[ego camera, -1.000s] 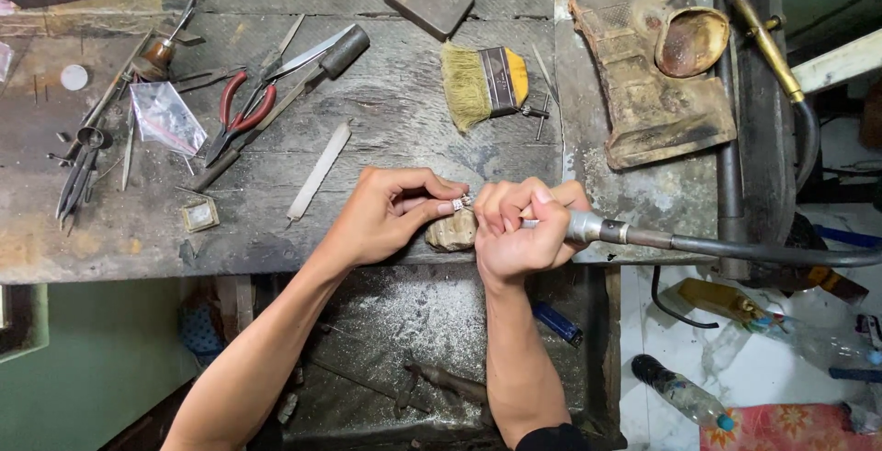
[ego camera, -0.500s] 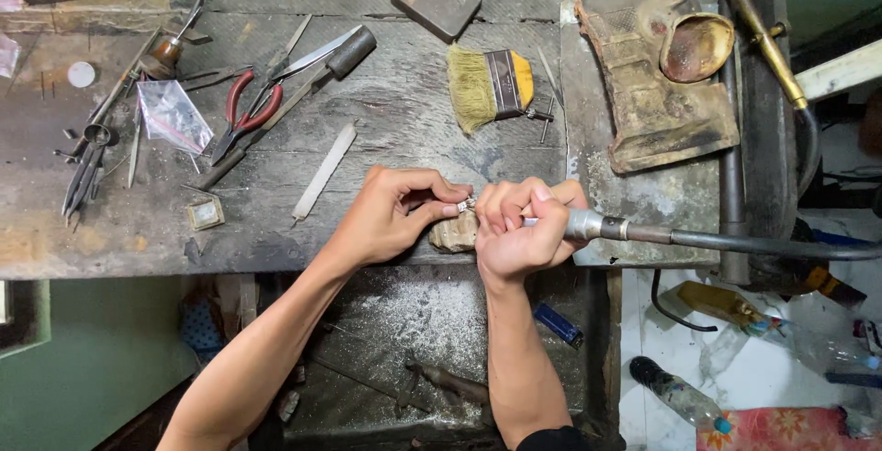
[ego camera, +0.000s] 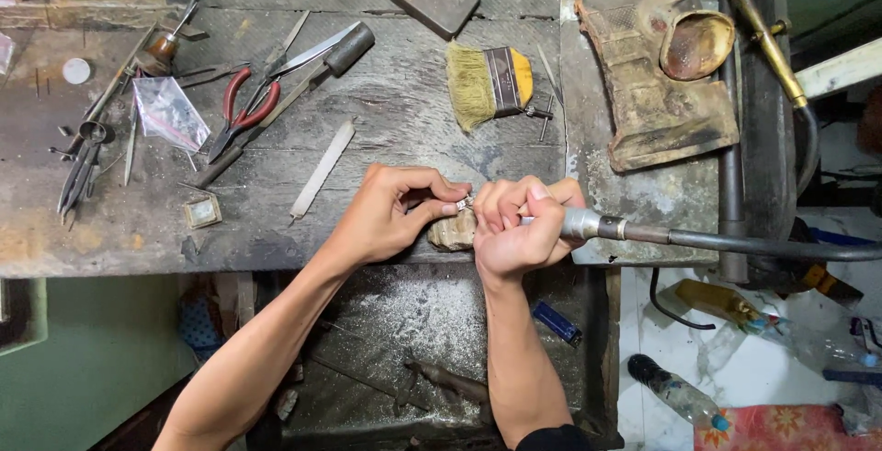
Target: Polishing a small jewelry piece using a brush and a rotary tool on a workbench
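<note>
left grip (ego camera: pixel 390 217): pinching my ring (ego camera: pixel 464 202), mid-frame
right grip (ego camera: pixel 519 226): wrapped round the rotary tool (ego camera: pixel 597 225)
desk (ego camera: pixel 386 111): brush (ego camera: pixel 487 82) just above

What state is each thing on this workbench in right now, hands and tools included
Left hand: pinching a small silver piece over the bench peg.
Right hand: gripped around the rotary handpiece.
Red-handled pliers: lying flat, untouched.
Brush: on its side, bristles pointing left.
Flat file: lying loose on the bench.
Plastic bottle: lying on the floor.
</note>
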